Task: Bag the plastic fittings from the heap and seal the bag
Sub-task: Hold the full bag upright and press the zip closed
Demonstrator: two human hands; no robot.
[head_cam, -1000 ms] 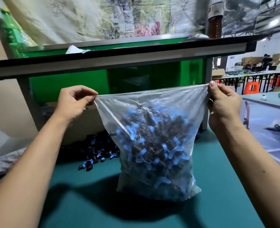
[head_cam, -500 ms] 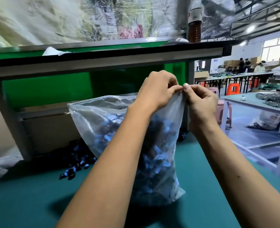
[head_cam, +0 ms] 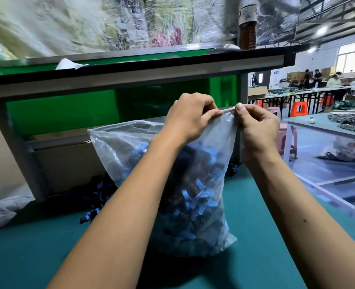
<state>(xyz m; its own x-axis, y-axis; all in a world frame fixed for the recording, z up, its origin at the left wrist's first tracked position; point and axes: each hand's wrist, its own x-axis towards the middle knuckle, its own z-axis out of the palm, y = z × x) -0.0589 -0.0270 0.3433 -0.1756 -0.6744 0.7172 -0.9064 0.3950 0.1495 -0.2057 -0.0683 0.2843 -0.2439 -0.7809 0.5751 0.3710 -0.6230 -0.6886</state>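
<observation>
A clear plastic bag [head_cam: 130, 151] full of black and blue plastic fittings [head_cam: 195, 197] stands on the teal table [head_cam: 262, 236]. My left hand [head_cam: 190, 116] and my right hand [head_cam: 256, 126] are close together at the bag's top right corner, each pinching the top strip. The left part of the bag's mouth sags and looks unclosed. A small heap of loose fittings [head_cam: 95, 203] lies behind the bag to the left, partly hidden by my left forearm.
A raised green shelf [head_cam: 130, 65] on grey legs spans the back of the table, with a brown bottle [head_cam: 247, 34] on top. A cardboard box [head_cam: 68, 163] sits beneath it. Grey fabric [head_cam: 1, 211] lies at the left edge. Other worktables and stools stand to the right.
One second ago my hands held the bag's top corners stretched wide apart. My left hand has slid right along the top strip to meet my right hand, and the view has shifted left.
</observation>
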